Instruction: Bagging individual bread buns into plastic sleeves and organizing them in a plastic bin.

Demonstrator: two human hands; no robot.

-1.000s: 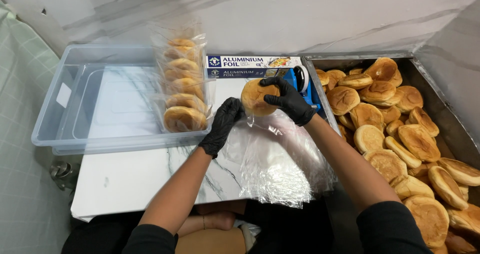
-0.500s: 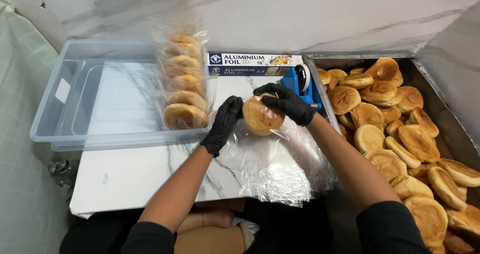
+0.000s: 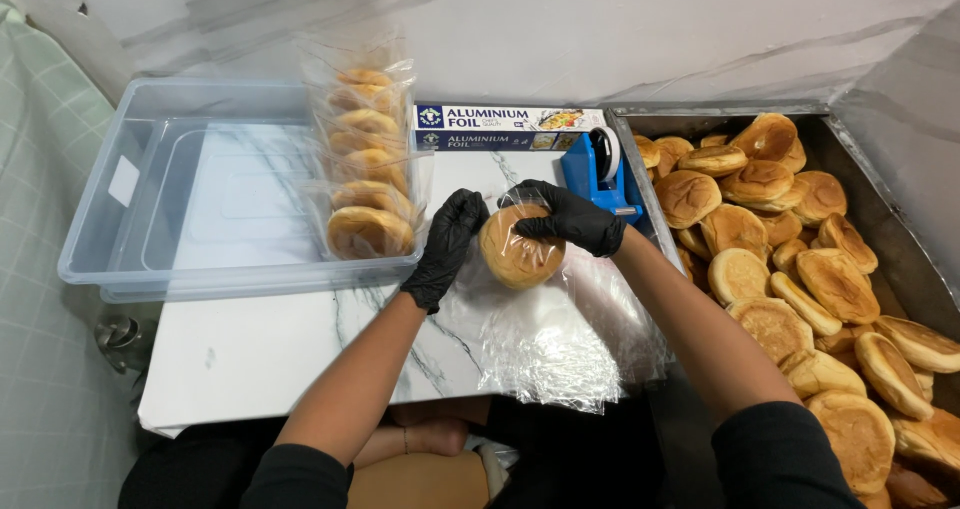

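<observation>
Marble counter [image 3: 250,349]: bun [image 3: 520,254] half behind right hand [image 3: 570,219]

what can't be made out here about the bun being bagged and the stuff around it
Head view:
- Bun: underside hidden; left hand and right hand cover its edges.
- Metal tray: cut off by the right and bottom edges.
- Blue tape dispenser: base hidden behind right hand.

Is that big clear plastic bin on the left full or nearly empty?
Mostly empty. The clear bin holds only a row of bagged buns along its right side; the rest of its floor shows bare.
</observation>
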